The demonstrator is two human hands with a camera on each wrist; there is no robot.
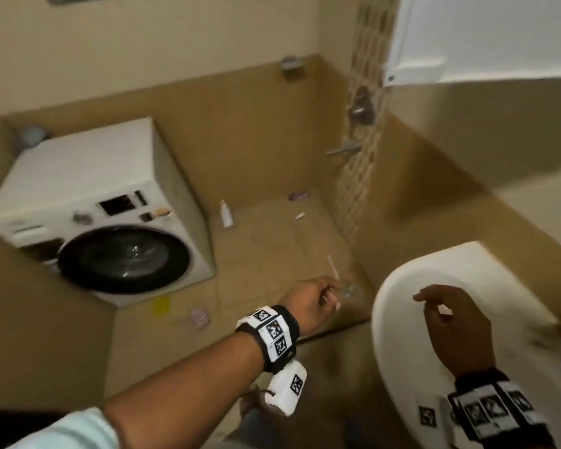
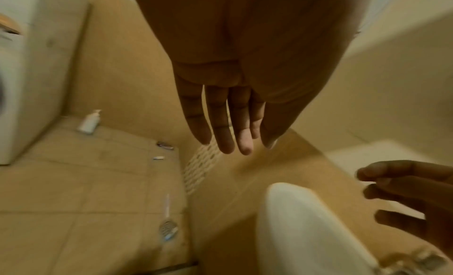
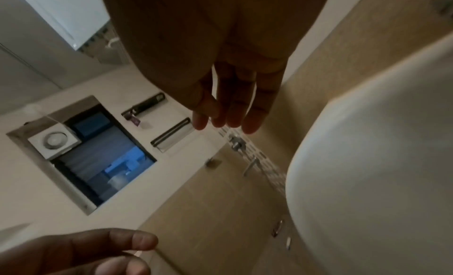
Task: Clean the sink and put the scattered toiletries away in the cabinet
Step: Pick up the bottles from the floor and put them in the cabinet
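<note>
Motion blur smeared the sink (image 1: 402, 286), whose right side ran off the frame, and the small items (image 1: 298, 196) on the floor were too small to identify.

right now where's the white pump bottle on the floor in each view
Head: pump bottle mid-frame, beside the washing machine.
Left wrist: pump bottle at left, by the washing machine.
Right wrist: not in view.
Shared landmark: white sink.

The sink (image 1: 402, 286) looks like smooth white ceramic. The floor (image 1: 272, 241) is matt beige tile. The washing machine (image 1: 88, 176) has a glossy dark door and the taps (image 1: 358, 111) are metal.
</note>
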